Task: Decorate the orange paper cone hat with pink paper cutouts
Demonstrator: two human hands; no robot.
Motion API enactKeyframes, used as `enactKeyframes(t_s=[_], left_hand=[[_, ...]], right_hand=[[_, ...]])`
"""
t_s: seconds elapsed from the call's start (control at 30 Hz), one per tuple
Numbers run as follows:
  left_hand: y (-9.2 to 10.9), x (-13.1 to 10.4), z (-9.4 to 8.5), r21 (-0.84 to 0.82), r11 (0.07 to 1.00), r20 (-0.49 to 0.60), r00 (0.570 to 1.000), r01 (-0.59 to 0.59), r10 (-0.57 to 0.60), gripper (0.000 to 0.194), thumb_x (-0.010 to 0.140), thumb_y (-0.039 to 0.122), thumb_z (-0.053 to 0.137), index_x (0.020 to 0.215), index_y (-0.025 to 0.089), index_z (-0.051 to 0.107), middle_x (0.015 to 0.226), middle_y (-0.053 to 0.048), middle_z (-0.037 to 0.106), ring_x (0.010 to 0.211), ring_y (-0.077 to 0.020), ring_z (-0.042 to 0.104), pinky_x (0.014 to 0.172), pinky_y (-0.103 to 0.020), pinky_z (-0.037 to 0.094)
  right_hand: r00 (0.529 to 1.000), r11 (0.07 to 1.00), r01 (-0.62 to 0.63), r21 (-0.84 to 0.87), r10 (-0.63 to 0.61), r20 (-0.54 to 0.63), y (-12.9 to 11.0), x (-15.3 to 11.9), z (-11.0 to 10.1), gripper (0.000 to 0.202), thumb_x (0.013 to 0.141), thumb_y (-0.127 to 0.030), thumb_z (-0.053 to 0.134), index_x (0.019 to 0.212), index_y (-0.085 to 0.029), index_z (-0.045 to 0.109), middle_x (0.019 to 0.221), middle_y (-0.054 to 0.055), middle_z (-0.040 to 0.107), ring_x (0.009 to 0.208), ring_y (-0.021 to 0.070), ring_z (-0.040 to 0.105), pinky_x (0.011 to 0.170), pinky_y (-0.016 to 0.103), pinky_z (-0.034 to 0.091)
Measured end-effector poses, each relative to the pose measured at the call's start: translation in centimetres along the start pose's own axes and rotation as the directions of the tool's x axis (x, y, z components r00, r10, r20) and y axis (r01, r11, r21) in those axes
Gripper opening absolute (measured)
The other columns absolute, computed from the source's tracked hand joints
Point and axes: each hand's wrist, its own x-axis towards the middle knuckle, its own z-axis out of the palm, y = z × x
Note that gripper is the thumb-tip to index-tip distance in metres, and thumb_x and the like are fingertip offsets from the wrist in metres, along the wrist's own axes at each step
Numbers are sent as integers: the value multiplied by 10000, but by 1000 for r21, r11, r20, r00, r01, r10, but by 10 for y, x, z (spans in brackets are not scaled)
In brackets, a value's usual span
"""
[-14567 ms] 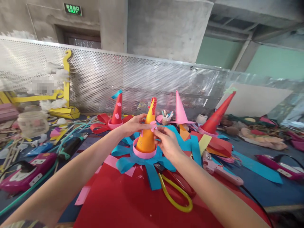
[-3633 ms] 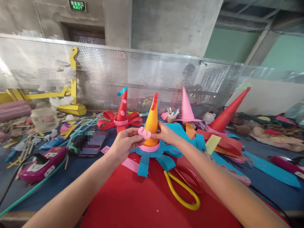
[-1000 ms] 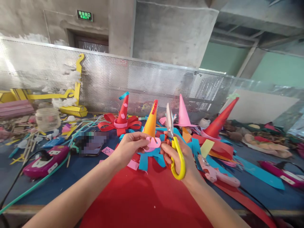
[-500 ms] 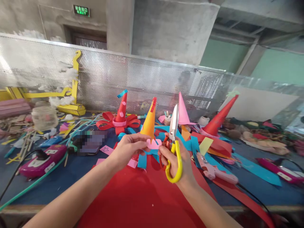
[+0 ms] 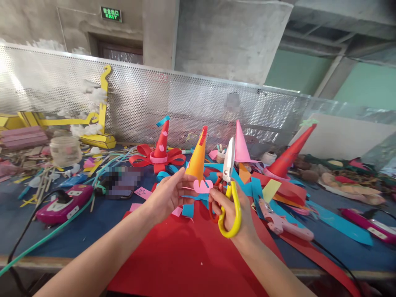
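Observation:
Between my hands is a small pink paper cutout (image 5: 203, 187) with rounded lobes. My right hand (image 5: 236, 214) pinches its right edge and also holds yellow-handled scissors (image 5: 229, 161), blades pointing up. Another, red-handled tool (image 5: 213, 209) shows behind those fingers. My left hand (image 5: 168, 194) is beside the cutout's left end, fingers apart and slightly curled, with nothing visible in it. Just behind the cutout stands an orange paper cone (image 5: 196, 163) with a red strip near its tip. Red paper (image 5: 185, 255) lies beneath my hands.
A red cone (image 5: 162, 144) with looped strips stands back left, a pink cone (image 5: 241, 144) and another red cone (image 5: 291, 152) to the right. A pink glue gun (image 5: 286, 227) lies right. Purple power strips (image 5: 66, 204) and cables are at both sides. A perforated metal screen (image 5: 136, 99) stands behind.
My left hand has let go of the pink cutout, and its fingers have opened. The cutout stays in my right hand with the scissors. The view has shifted slightly.

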Motion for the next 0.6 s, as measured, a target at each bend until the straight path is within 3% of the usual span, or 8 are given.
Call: enactKeyframes(t_s=[0.13,0.23,0.4,0.6], left_hand=[[-4,-8,5,24,1000,46,999,-21,20,332,699,367,801,911,144,675,902,-50,657,748,-157,647,649,-277,519],[-12,-12,11,34,999,64,998,-22,20,397,610,221,864,940,157,654,922,-30,651,724,-113,612,677,-258,504],[-20,-12,19,-60,996,-25,998,-60,58,269,675,270,831,767,148,610,819,-17,633,733,-100,587,675,-231,474],[-5,-18,26,-107,990,-32,995,-96,93,219,703,254,807,742,148,620,822,-23,661,778,-122,619,724,-251,502]], right_hand=[[1000,1000,19,-20,-19,-2,1,0,0,442,680,-265,802,1064,-247,583,707,-70,520,509,78,541,338,135,337],[998,998,56,-28,-56,-8,2,-2,0,398,715,-251,786,1056,-250,581,681,-77,533,480,63,509,344,137,348],[997,998,65,1,-65,39,11,-9,1,335,791,-279,745,1049,-266,531,622,-90,565,410,52,467,363,158,379],[984,995,-68,-79,80,160,17,-24,-11,330,807,-385,732,1038,-255,535,610,-94,500,391,39,408,349,153,325]])
